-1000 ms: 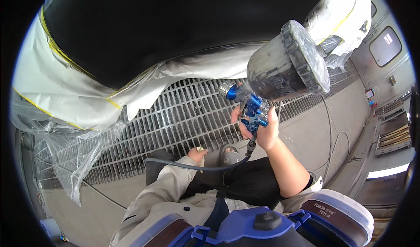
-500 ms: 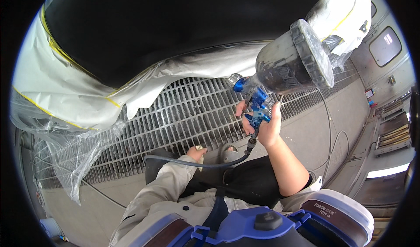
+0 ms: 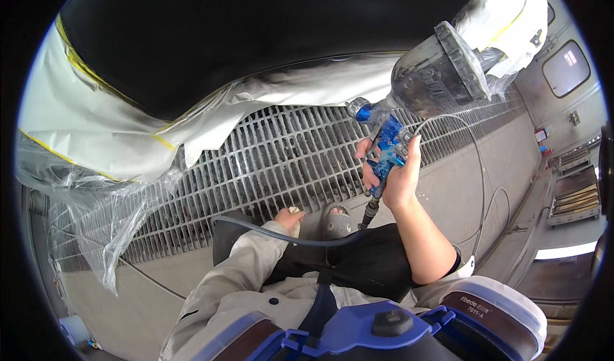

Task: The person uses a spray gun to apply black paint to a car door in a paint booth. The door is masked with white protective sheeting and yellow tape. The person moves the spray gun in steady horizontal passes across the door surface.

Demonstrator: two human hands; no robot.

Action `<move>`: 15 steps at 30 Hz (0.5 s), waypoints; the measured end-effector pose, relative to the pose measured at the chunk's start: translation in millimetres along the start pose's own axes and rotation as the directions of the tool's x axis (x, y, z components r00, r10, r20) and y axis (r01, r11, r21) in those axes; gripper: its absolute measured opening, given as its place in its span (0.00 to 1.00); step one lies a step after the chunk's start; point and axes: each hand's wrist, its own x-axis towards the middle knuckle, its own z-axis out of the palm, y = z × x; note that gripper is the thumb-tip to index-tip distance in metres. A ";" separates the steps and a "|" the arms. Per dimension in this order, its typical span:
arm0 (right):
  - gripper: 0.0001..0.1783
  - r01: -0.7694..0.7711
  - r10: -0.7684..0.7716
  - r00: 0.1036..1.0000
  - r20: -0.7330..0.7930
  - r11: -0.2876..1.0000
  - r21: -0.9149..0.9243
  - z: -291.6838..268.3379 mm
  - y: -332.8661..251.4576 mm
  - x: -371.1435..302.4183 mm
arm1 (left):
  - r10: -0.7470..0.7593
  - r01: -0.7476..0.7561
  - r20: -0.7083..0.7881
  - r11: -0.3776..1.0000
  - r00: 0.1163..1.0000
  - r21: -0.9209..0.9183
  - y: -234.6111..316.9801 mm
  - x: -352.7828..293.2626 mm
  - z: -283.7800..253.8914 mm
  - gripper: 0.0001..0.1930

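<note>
My right hand [image 3: 403, 183] is wrapped round the grip of a blue spray gun [image 3: 387, 138], holding it up right of the middle. A large grey, paint-stained cup [image 3: 430, 82] tops the gun and tilts to the right. From the grip's lower end a dark air hose [image 3: 291, 238] curves left across my lap and over my left forearm. My left hand [image 3: 289, 217], low over the floor grating, is closed on a small pale cloth-like piece [image 3: 296, 228]; its exact kind I cannot make out. Beyond the gun spreads a glossy black panel [image 3: 256, 22].
White masking paper [image 3: 115, 130] with yellow tape edges the panel, and clear plastic film [image 3: 109, 233] hangs at the left. Below lies a metal floor grating [image 3: 211, 182]. A thin cable [image 3: 480, 162] loops over the floor at right. My blue respirator [image 3: 371, 329] fills the lower edge.
The spray gun and my right hand have shifted slightly right, with the cup a little higher. The hose has followed. My left hand has barely moved and keeps its pale piece.
</note>
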 end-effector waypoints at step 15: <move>0.61 -0.053 0.071 0.987 0.144 0.991 -0.126 16.3 -1.9 -4.4 | 0.115 -0.126 0.084 0.982 0.990 0.140 9.8 -11.2 -4.9 0.11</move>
